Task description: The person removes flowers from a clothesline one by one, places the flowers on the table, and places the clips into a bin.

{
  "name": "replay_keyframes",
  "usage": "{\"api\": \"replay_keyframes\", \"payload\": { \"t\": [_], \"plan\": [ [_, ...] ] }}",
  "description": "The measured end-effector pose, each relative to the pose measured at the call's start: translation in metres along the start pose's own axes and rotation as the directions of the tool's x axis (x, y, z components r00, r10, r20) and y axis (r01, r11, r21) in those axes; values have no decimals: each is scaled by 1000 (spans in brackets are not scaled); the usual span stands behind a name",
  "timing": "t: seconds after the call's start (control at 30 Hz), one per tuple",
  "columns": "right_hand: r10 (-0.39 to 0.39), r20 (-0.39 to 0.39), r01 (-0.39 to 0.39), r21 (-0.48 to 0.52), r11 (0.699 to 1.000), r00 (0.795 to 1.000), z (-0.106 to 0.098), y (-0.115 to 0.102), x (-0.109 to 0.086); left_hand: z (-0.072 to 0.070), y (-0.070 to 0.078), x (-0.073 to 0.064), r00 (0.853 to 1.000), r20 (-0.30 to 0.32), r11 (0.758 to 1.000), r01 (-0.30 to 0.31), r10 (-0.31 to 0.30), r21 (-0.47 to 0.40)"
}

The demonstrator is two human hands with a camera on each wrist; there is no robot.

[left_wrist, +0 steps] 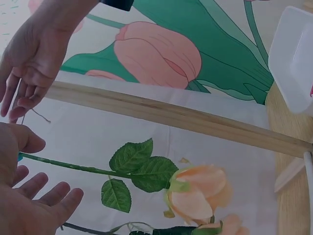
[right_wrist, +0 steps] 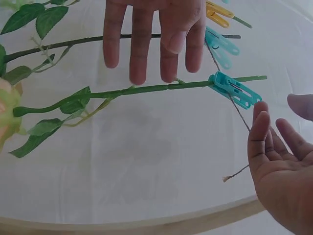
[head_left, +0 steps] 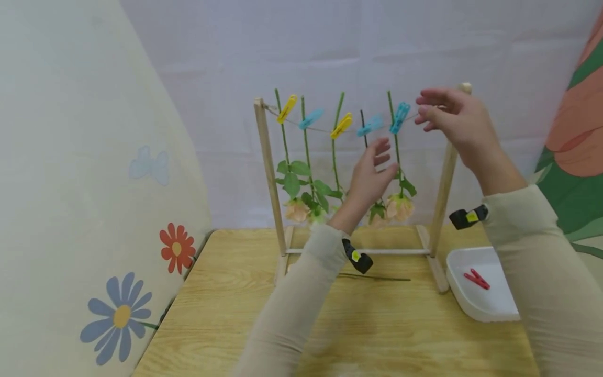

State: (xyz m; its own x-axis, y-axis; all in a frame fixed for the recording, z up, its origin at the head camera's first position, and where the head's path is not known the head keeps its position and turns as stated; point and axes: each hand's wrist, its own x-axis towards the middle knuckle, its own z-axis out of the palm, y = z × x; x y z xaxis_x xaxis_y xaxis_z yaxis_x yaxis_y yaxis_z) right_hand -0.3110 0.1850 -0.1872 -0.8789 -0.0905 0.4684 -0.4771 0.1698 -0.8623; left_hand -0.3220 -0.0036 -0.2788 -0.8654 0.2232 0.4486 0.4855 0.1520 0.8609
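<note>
Above the wood-grain table [head_left: 226, 298], five flower stems [head_left: 397, 152] are hanging blossom-down from a thin string [right_wrist: 240, 112] on a wooden rack [head_left: 270, 173]. Clothespins are clipping them, left to right: yellow, blue, yellow, blue, blue. The rightmost blue clothespin [head_left: 400, 118] is holding the stem of a peach rose [head_left: 400, 208]. Left hand [head_left: 369, 175] is hovering near that stem, empty, fingers straight and spread wide; I cannot tell whether it is touching. Right hand [head_left: 459, 123] is hanging just right of the rightmost blue clothespin, empty, fingers loosely bent, thumb standing apart; contact with the string, cannot tell. Near the rack's base a thin dark stick [head_left: 377, 277] is lying; to the right, a white tray [head_left: 459, 255] is holding a red clothespin [head_left: 477, 279].
</note>
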Motion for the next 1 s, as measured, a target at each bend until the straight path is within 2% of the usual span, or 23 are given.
{"api": "replay_keyframes", "payload": {
  "t": [0.23,0.43,0.63,0.87,1.0],
  "plan": [
    [10,27,-9,-51,999,1000,5,-4,6,8,-1,6,1000,-7,999,-6,6,-53],
    [24,59,-16,-124,992,998,8,-5,11,15,1,11,999,-12,997,53,-53,-59],
    [47,75,-34,-168,985,996,11,-3,16,21,1,12,997,-45,992,51,-56,-117],
    [134,73,-122,-154,980,988,15,-5,24,23,-1,10,994,-87,996,59,-65,-71],
    [203,48,-192,-168,967,978,18,-9,27,22,-1,8,994,-100,997,45,-51,-64]
  ]
}}
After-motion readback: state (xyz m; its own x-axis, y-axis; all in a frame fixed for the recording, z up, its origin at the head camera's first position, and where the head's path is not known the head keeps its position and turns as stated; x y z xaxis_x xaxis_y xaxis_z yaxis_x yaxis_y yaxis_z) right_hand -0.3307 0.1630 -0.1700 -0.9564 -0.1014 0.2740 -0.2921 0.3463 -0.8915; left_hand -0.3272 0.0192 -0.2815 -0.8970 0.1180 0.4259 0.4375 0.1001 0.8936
